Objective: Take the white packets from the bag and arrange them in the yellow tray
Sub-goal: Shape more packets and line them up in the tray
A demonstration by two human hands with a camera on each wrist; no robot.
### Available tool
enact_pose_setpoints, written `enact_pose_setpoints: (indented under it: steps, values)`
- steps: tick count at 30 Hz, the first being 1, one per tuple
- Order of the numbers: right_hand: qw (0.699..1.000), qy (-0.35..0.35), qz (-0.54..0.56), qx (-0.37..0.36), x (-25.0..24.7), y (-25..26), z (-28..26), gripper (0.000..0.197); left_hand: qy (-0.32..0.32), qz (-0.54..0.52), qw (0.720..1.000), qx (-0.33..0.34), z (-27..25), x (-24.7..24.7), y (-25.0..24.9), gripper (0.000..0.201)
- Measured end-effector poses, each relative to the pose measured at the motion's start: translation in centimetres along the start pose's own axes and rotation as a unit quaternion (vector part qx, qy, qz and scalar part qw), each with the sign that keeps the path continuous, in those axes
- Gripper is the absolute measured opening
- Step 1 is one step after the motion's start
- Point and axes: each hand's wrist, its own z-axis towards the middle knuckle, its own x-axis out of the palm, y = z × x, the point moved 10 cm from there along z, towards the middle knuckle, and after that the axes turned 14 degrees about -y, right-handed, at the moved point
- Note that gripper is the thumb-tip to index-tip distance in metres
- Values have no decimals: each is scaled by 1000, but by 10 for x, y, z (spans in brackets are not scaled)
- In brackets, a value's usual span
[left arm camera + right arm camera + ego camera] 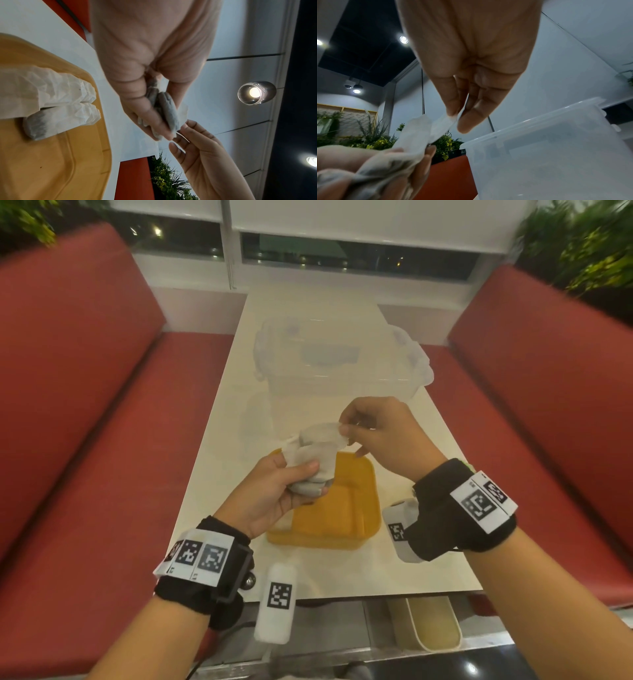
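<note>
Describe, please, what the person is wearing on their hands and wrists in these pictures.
Both hands are bare, without gloves or sleeves. The left wrist carries a black band with white panels printed with square black-and-white code markers, plus a white cylinder bearing another marker. The right wrist has a matching black band, a white marker panel on top and a white block with a marker. A thin dark cable trails below the left band.

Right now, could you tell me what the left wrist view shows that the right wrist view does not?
Only the left wrist view shows the yellow tray with white packets already lying in it, and a round hanging lamp. Only the right wrist view shows the clear plastic container and the recessed ceiling lights. Both show the left hand gripping a bunch of packets while the right hand pinches one packet's edge, plus green plants behind.
</note>
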Motion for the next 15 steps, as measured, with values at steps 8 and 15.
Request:
enact_pose_setpoints:
  steps: [8, 15]
  values:
    - [994, -88, -60, -26, -53, 21, 10, 18, -55, -2, 998, -7, 4, -17, 2, 32]
    - [987, 146, -15, -68, 8, 59, -16, 13, -52, 31, 998, 7, 4, -14, 4, 28]
